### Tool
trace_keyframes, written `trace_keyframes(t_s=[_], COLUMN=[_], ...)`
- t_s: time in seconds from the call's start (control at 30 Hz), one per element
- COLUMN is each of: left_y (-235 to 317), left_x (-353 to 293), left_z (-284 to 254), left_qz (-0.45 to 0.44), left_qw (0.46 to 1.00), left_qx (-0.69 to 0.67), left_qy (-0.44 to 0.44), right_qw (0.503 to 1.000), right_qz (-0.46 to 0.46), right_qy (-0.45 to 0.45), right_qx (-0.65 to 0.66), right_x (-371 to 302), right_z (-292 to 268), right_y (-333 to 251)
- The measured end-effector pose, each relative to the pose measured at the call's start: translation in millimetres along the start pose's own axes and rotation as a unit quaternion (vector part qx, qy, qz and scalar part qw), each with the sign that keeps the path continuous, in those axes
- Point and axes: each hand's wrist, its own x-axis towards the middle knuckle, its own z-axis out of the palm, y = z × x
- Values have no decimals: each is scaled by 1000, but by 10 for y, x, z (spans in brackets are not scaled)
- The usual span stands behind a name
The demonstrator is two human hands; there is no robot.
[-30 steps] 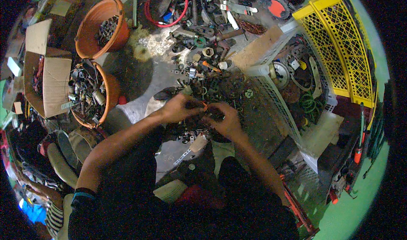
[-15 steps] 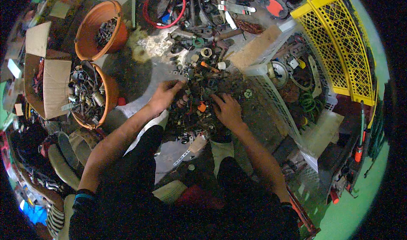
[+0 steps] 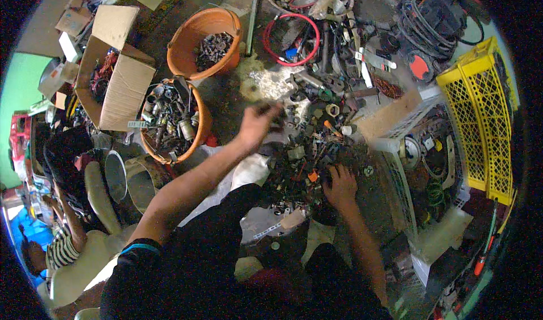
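Left of the yellow crate (image 3: 475,113) lies the heap of small parts (image 3: 297,170), some hidden under our right hand (image 3: 341,189). That hand, on the heap's crate side, has its fingers loosely spread at the pieces. Our left hand (image 3: 258,126), farther from the crate, is blurred; we cannot tell whether its curled fingers pinch anything.
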Motion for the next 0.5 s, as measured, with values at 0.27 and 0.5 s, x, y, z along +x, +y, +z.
trace_keyframes(t_s=[0.27,0.5], left_y=[477,125], left_x=[792,-28], left_z=[-968,59], left_qz=[72,-87], left_qw=[954,993], left_qx=[-290,-52], left_qy=[-19,-53], right_qw=[999,999], right_qz=[-29,-1], right_qy=[37,45], right_qx=[-20,9], right_x=[-30,-85], right_z=[151,181], right_y=[79,105])
